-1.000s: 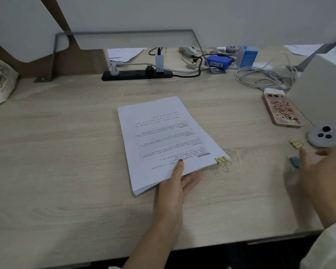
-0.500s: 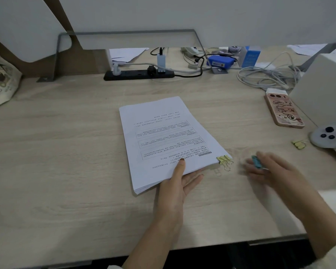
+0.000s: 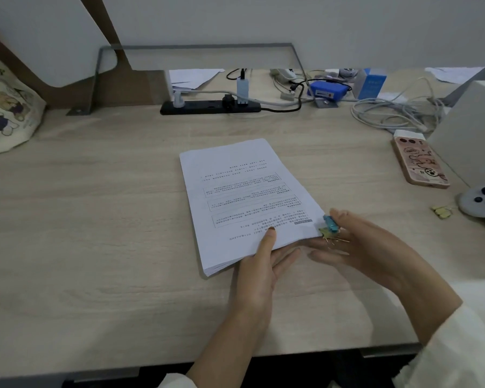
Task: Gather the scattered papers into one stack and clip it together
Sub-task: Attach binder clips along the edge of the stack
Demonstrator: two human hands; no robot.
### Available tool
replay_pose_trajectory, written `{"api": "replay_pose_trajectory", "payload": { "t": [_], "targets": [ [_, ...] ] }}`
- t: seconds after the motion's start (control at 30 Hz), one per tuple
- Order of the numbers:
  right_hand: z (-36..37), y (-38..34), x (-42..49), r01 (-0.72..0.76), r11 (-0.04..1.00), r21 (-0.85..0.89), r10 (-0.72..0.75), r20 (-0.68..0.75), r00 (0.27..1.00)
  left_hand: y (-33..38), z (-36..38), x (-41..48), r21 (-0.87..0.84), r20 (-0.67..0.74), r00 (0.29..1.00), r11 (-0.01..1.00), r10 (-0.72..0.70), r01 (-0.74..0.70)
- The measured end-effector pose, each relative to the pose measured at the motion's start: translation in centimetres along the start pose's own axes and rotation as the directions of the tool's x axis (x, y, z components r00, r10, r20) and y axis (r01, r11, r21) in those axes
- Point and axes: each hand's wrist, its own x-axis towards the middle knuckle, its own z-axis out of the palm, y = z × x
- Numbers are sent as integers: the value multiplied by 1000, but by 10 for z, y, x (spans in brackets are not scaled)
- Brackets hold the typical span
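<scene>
A stack of printed white papers (image 3: 244,197) lies squared up in the middle of the wooden desk (image 3: 95,219). My left hand (image 3: 261,264) holds its near edge, thumb on the top sheet and fingers underneath. A yellow binder clip (image 3: 326,233) sits on the stack's near right corner. My right hand (image 3: 370,247) is beside that corner and pinches a blue binder clip (image 3: 331,223) right against the paper edge, just above the yellow one. Another yellow clip (image 3: 443,212) lies loose on the desk far to the right.
A phone in a pink case (image 3: 419,163), a white box (image 3: 476,135) and a grey controller (image 3: 482,201) sit at the right. Along the back are a black power strip (image 3: 210,107) and coiled cables (image 3: 389,113). A printed tote bag (image 3: 6,107) stands at the far left.
My right hand has picked up the blue clip at the desk's right side and carried it left to the stack's near right corner. My left hand has stayed on the stack.
</scene>
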Motion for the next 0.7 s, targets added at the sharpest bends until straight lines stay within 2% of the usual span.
{"api": "replay_pose_trajectory", "payload": {
  "t": [0.13, 0.4, 0.5, 0.53, 0.6, 0.67, 0.7],
  "targets": [
    [8, 2, 4, 13, 1000, -25, -14, -63, 998, 1, 0, -1, 6, 14, 1000, 1000, -8, 8],
    [6, 4, 7, -8, 1000, 19, 10, -114, 993, 5, -15, -5, -128, -51, 998, 991, 39, -46],
    [5, 6, -3, 72, 997, -30, -76, -193, 978, 4, -16, -4, -101, -70, 997, 994, 32, -39],
    [5, 7, -9, 125, 988, -91, -145, -266, 953, 4, -15, -4, -89, -76, 997, 995, 32, -39],
    [5, 9, -22, 227, 940, -254, -316, -405, 858, 3, -15, -2, -69, -83, 996, 997, 37, -43],
    [7, 12, -32, 278, 861, -426, -470, -454, 757, 3, -14, -2, -34, -71, 997, 998, 43, -45],
    [11, 14, -35, 282, 826, -488, -512, -440, 738, 3, -13, -2, -8, -68, 997, 999, 45, -46]
  ]
}}
